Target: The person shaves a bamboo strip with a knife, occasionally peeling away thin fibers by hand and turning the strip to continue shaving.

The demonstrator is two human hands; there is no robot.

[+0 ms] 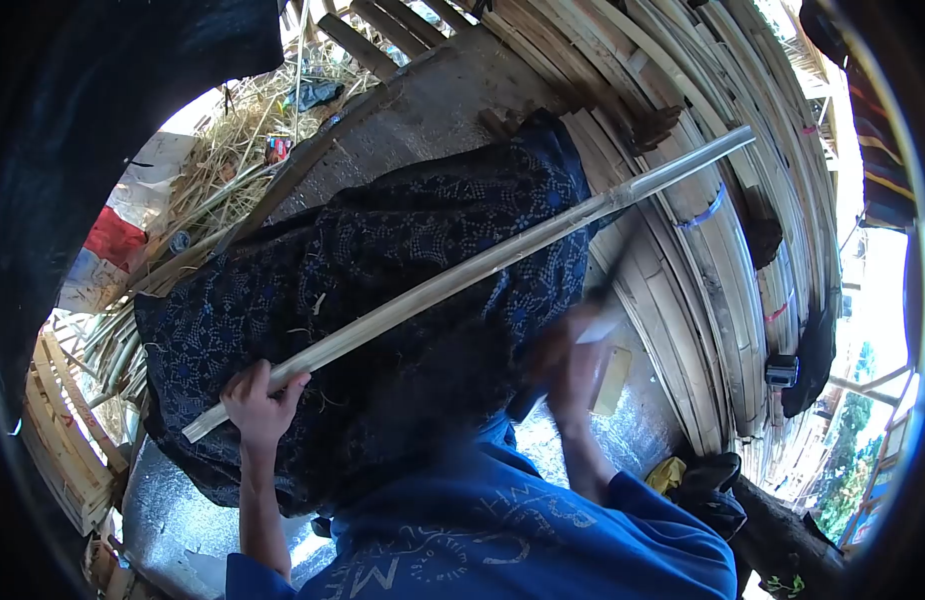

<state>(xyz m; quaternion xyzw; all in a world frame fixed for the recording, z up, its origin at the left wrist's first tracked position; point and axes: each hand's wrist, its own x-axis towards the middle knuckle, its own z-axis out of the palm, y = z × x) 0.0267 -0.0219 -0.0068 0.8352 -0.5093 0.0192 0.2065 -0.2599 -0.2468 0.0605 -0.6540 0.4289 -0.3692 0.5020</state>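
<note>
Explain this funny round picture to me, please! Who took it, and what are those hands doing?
There's no robot here, just a person. A camera on their head looks forward and down, so we see their own two hands. The left hand grips one end of a long pale strip, which slants across a dark patterned cloth. The right hand is blurry; it seems to hold a dark tool, perhaps a knife. Many more strips are stacked on the picture's right side.

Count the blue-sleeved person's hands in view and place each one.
2. The left hand holds the pale strip near its lower-left end; the right hand, motion-blurred, is by the right side of the patterned cloth. Neither is fully hidden.
</note>
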